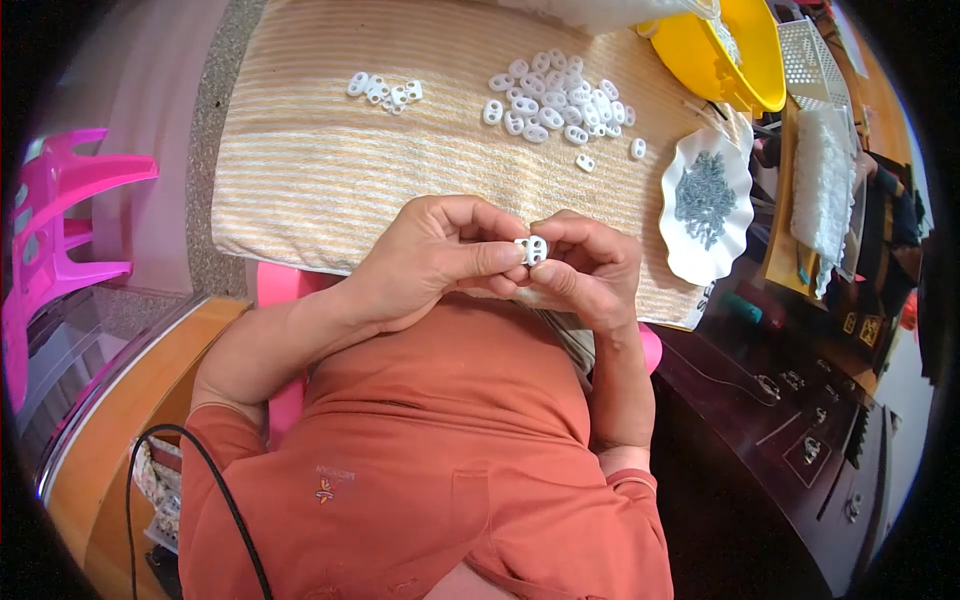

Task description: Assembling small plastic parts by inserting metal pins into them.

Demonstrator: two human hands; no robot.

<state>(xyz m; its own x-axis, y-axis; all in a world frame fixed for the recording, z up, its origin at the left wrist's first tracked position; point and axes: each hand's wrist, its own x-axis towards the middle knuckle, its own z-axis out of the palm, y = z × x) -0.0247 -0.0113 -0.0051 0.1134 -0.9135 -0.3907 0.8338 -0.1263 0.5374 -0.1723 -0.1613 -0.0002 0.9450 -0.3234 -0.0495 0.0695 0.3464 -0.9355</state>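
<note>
A small white plastic piece with holes (537, 248) is pinched between my two hands, just above the near edge of the cloth-covered table. My left hand (455, 245) grips its left side with thumb and fingertips. On its right side, the thumb and forefinger of my right hand (592, 262) close on it. Whether it is one part or two pressed together, I cannot tell. Beyond my hands lies a loose pile of white oval two-holed pieces (553, 95). A smaller cluster of white pieces (398, 95) sits to the left of that pile.
A white wavy-rimmed dish (683, 165) of small grey screws (708, 200) stands on the right of the striped cloth (300, 170). Behind it are a yellow basin (765, 60) and a white perforated basket (808, 60). A pink stool (75, 190) is at the left.
</note>
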